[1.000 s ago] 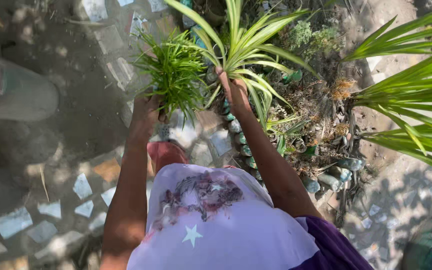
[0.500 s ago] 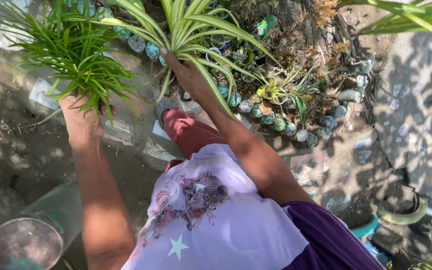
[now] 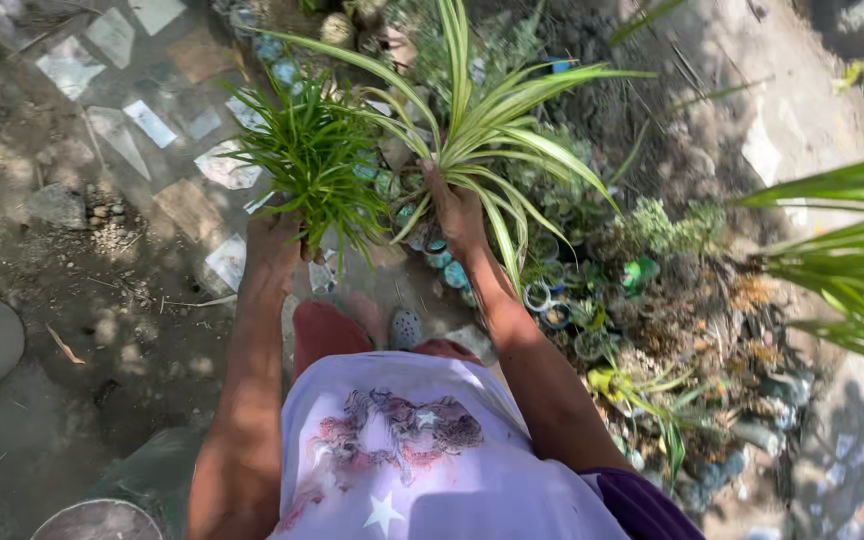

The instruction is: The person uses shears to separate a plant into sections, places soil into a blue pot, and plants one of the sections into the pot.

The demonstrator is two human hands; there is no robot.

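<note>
The left hand [image 3: 274,243] is closed round a green grass-like tuft [image 3: 312,160] — held up left of the striped spider plant [image 3: 482,130]; the right hand [image 3: 455,210] grips that plant's base, near the bottle edging [image 3: 542,305].

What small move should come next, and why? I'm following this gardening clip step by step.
Probably a slow pull upward with the right hand, since it grips the base of the striped long-leaved plant that is rooted in the bed edged with upturned bottles. The left hand already holds a loose grassy clump clear of the ground.
</note>
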